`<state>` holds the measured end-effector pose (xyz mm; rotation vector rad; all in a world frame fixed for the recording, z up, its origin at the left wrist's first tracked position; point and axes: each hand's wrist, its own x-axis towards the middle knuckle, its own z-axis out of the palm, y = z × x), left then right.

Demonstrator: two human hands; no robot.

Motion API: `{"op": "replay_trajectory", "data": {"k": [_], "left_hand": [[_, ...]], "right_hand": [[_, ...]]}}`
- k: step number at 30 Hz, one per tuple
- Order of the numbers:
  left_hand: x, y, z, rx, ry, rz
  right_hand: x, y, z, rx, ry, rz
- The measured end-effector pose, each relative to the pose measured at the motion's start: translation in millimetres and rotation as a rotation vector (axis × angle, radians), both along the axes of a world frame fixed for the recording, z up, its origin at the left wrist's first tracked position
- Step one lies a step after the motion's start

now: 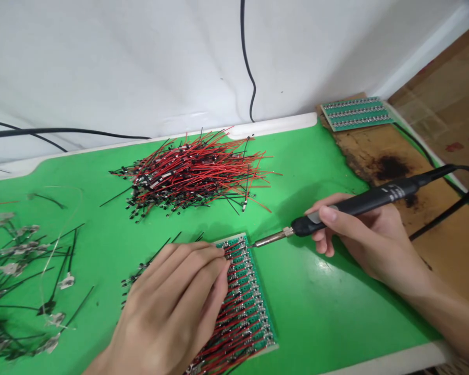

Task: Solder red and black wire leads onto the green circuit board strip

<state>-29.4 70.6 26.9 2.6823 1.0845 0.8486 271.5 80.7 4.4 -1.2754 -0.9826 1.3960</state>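
My left hand lies flat, fingers together, on a green circuit board lined with rows of red and black wires, pressing the wires down near the board's top edge. My right hand is closed round a black soldering iron. The iron's metal tip points left and sits just off the board's upper right corner. A black cable runs from the iron's rear to the right.
A heap of loose red and black wires lies behind the board on the green mat. Finished wire pieces are scattered at the left. A second green board rests on a scorched wooden panel at the right.
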Motion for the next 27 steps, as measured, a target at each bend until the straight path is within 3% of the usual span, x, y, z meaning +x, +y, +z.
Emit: {"op": "replay_trajectory", "data": {"k": [27], "left_hand": [[-3.6, 0.2, -7.2, 0.027, -0.003, -0.029]], "right_hand": [[-0.6, 2.6, 5.2, -0.025, 0.065, 0.012]]}}
